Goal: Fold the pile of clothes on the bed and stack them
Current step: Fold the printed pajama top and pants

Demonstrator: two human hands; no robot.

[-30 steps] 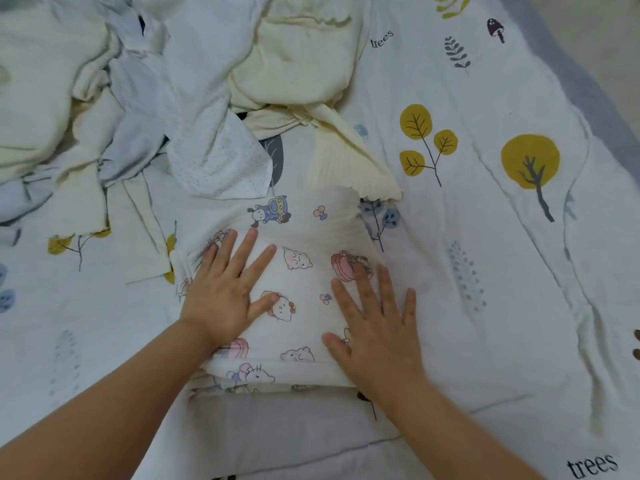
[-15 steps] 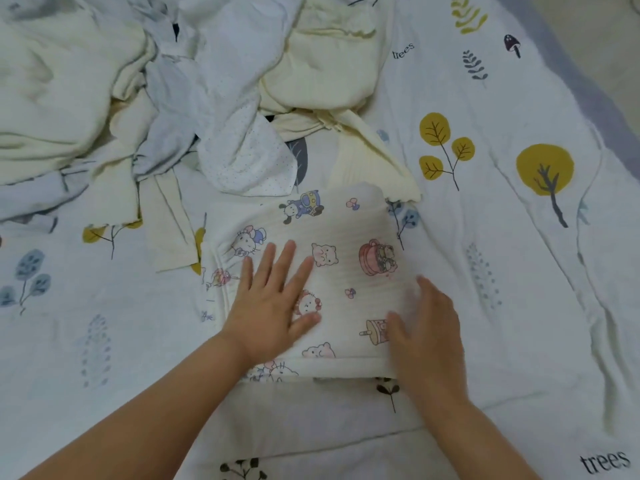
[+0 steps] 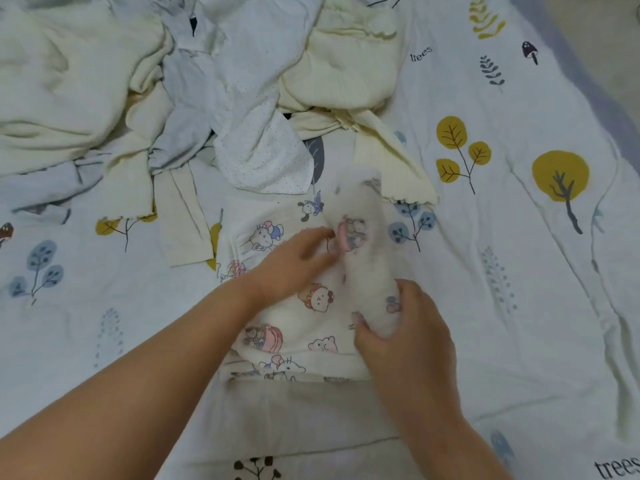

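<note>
A white garment printed with cartoon characters [image 3: 294, 320] lies partly folded on the bed in front of me. Its right side stands lifted and blurred. My right hand [image 3: 401, 330] grips that raised right edge near its lower end. My left hand [image 3: 294, 261] lies on the garment's middle, fingers reaching to the raised fold; whether they pinch it is blurred. Behind it sprawls the unfolded pile: a cream garment [image 3: 346, 71], a white dotted garment [image 3: 263, 147], and pale blue and cream pieces [image 3: 86, 81].
The bedsheet [image 3: 519, 271] is white with yellow and blue tree prints. Its grey border and the bed's edge run down the far right [image 3: 609, 98]. A cream sleeve [image 3: 183, 216] lies left of the cartoon garment.
Both hands were flat on the garment. My right hand has slid to the right edge and lifted it up and over to the left; my left hand has shifted toward the fold.
</note>
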